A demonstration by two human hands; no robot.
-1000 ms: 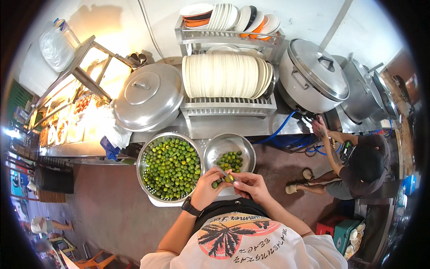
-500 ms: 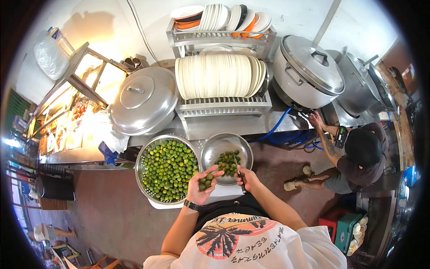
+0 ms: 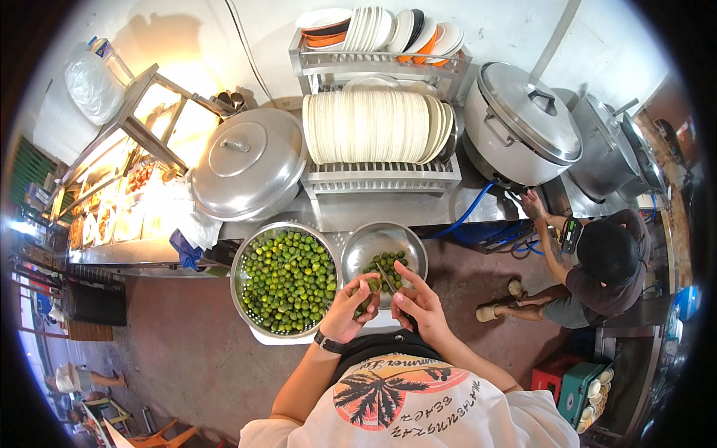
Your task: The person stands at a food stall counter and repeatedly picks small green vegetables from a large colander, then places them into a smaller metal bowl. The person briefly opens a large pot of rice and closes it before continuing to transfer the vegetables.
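My left hand [image 3: 349,308] pinches a small green lime [image 3: 373,284] over the near rim of a smaller steel bowl [image 3: 357,254] that holds several cut limes. My right hand [image 3: 420,303] grips a knife [image 3: 386,278] whose blade points up at the lime. To the left stands a large steel colander [image 3: 245,257] heaped with whole green limes [image 3: 287,278]. Both bowls rest on a white tray, mostly hidden under them. A black watch sits on my left wrist.
A rack of white plates [image 3: 376,127] stands behind the bowls. A big domed pot lid [image 3: 246,160] lies at left, large steel pots [image 3: 523,127] at right. A person in a black cap [image 3: 601,261] crouches at the right beside blue hoses. Crates [image 3: 579,382] stand at lower right.
My hands have shifted slightly toward the smaller bowl, and the knife blade now meets the lime held in my left hand. The crouching person has kept reaching toward the pots.
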